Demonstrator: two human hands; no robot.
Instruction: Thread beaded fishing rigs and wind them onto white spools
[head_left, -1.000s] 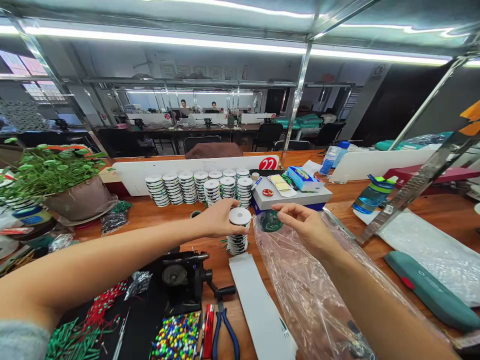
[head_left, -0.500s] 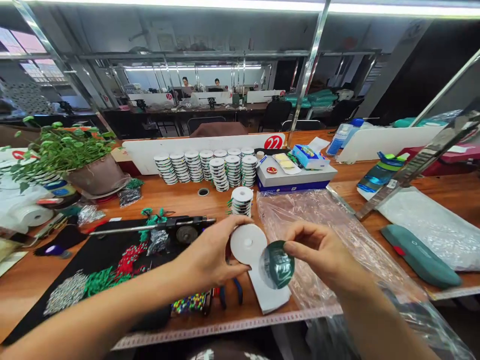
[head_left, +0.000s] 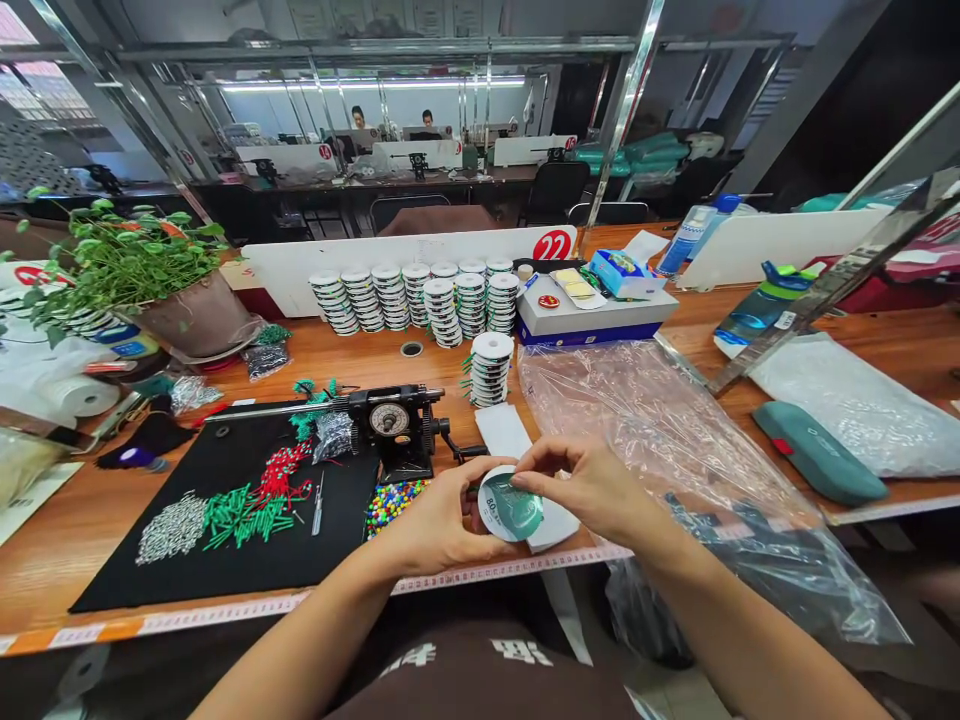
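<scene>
My left hand [head_left: 442,522] grips a white spool [head_left: 487,492] by its edge, flat face turned up toward me. Over that face lies a round green label [head_left: 523,514], pinched at its upper edge between the thumb and fingertips of my right hand [head_left: 589,488]. The printed number 80 shows on the pale part at the left. Whether the label is stuck down all round I cannot tell. Beneath my hands a white paper strip [head_left: 504,432] lies on the table. Just beyond it stands a short stack of white spools [head_left: 491,372] with green thread ends.
Left of my hands are a black hand-cranked winder [head_left: 397,425], colourful beads [head_left: 394,500] and a black mat [head_left: 247,575] with green, red and silver small parts. Several spool stacks [head_left: 390,300] line the white divider. Clear plastic sheeting [head_left: 600,400] covers the table at right; a shoebox-like box [head_left: 592,318] stands behind.
My right hand has brought the green label leftward onto the spool's face; before, it was held apart to the right. Both hands sit lower against the table, and the view has tilted down.
</scene>
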